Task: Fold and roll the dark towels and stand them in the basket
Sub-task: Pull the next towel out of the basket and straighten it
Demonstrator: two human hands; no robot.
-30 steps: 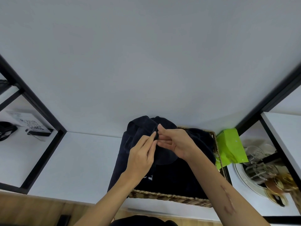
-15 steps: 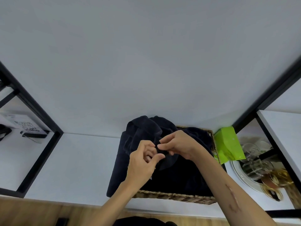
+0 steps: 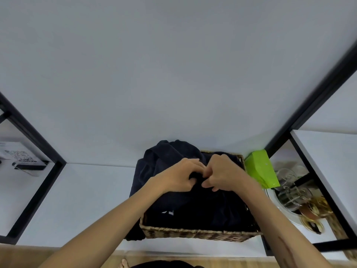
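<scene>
A woven basket [image 3: 199, 233] stands on the white shelf, filled with dark navy towels [image 3: 208, 207]. One towel [image 3: 166, 155] is bunched up at the back left and hangs over the basket's left side down to the shelf. My left hand [image 3: 179, 176] and my right hand [image 3: 224, 172] meet knuckle to knuckle above the basket's middle, both pinching a fold of the dark towel between curled fingers. A small white label shows on the cloth near the basket's front left.
A bright green box [image 3: 260, 168] leans just right of the basket. Beyond a black frame post, a white plate with glasses and gold items [image 3: 297, 198] sits at the right. A card with a QR code [image 3: 19, 156] stands in the left compartment. The white shelf [image 3: 77, 200] extends left of the basket.
Both hands have dropped lower and curled into fists on the towel fold; earlier the fingers were extended, pinching its edge higher up. The view shifted slightly.
</scene>
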